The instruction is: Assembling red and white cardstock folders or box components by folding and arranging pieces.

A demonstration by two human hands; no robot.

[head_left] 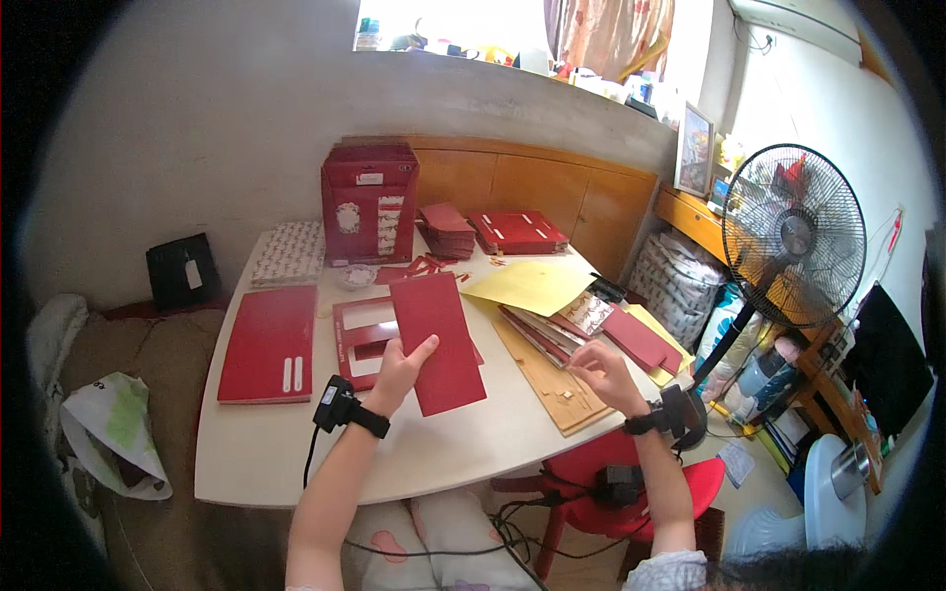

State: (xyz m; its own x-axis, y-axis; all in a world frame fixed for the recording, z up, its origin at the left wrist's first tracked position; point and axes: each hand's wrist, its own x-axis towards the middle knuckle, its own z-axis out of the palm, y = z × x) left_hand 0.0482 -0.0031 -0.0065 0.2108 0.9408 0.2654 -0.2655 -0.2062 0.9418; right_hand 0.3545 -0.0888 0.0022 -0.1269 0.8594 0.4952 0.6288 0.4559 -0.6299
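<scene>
My left hand (396,376) grips a dark red rectangular card panel (439,340) by its left edge, thumb on top, holding it tilted above the white table (414,458). Under it lies a red card sheet with cut-out windows (355,330), partly covered. My right hand (606,376) is over the right side of the table with its fingers curled together; whether anything small is pinched in them cannot be made out. Just beside those fingers, a fanned stack of red and pale cards (537,333) rests on a wooden board (552,394) with small scraps on it.
At the left lies a large red folder (266,345). A tall red box (371,207), red card stacks (448,229) and a yellow sheet (537,294) occupy the back. A red stool (581,483) with cables stands at the front right, a fan (794,236) beyond it.
</scene>
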